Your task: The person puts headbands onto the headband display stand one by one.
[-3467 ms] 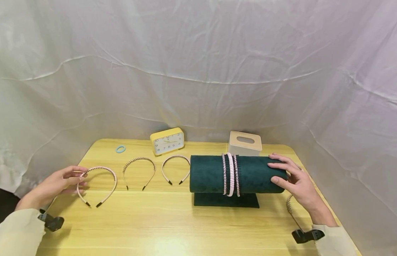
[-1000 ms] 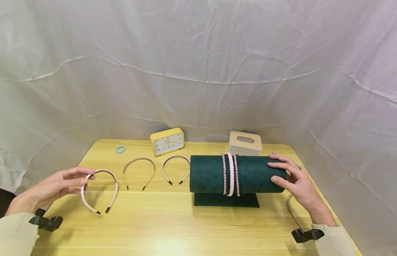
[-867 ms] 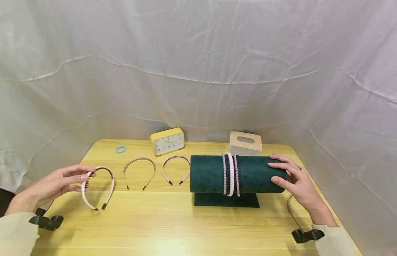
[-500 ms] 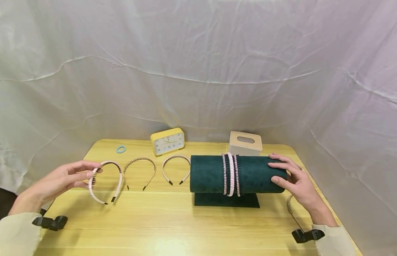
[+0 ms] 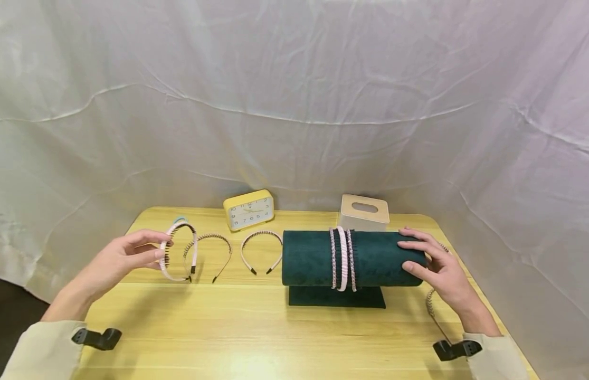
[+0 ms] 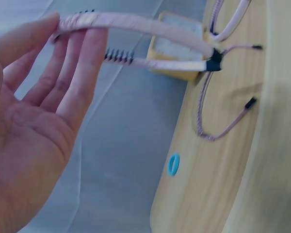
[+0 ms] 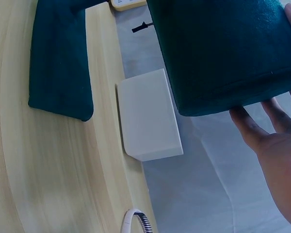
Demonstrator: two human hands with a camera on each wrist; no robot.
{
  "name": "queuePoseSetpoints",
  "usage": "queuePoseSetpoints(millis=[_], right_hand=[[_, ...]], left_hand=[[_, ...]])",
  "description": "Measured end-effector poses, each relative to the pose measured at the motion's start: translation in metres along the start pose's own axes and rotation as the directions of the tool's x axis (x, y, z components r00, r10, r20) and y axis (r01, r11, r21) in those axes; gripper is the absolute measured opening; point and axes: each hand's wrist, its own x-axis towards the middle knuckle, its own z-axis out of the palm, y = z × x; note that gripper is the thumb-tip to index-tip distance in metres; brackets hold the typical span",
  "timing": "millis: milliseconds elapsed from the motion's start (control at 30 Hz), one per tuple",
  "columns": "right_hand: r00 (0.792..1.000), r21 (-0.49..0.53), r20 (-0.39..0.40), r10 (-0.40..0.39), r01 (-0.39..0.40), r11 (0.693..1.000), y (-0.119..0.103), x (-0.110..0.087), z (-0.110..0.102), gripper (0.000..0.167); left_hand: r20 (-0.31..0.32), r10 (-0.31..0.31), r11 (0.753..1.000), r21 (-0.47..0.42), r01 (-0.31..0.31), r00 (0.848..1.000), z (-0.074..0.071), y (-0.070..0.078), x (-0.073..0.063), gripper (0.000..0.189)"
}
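While left grip (image 5: 115, 261) pinches pink headband (image 6: 155, 29) | right grip (image 5: 443, 272), spread, touches roll (image 5: 306, 258) | box (image 5: 364, 217): contents unclear

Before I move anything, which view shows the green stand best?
The head view: the green stand shows roll and base, with three headbands on the roll and the right hand on its right end. The right wrist view gives only cropped parts of roll and base; the left wrist view shows none of it.

There are at least seven headbands (image 5: 343, 261), two wrist cameras (image 5: 451, 350), one stand (image 5: 309, 258), one clock (image 5: 250, 211), one tissue box (image 7: 148, 116) and one ring (image 6: 177, 162).
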Motion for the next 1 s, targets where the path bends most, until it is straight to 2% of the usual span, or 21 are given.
queuePoseSetpoints(millis=[133,367,467,733,1000], right_hand=[[1.000,-0.008,0.000,0.009,-0.009,1.000,0.000,0.000,0.000,0.047],[1.000,0.000,0.001,-0.006,0.006,1.000,0.001,0.000,-0.001,0.046],[1.000,0.005,0.002,-0.014,0.014,1.000,0.002,0.000,-0.001,0.046],[0.999,0.019,0.006,-0.042,0.042,0.999,0.005,0.000,-0.001,0.046],[1.000,0.002,0.003,0.002,-0.002,1.000,0.000,0.000,-0.001,0.046]], left_hand=[[-0.023,0.011,1.000,0.011,-0.011,1.000,0.014,0.007,0.003,0.034],[-0.042,0.066,0.998,-0.005,-0.066,0.997,0.039,0.017,0.009,0.036],[-0.038,0.077,0.997,-0.008,-0.077,0.996,0.052,0.023,0.010,0.034],[0.000,0.126,0.988,-0.087,-0.126,0.992,0.085,0.034,0.015,0.033],[-0.022,0.200,0.973,-0.113,-0.201,0.980,0.116,0.046,0.019,0.029]])
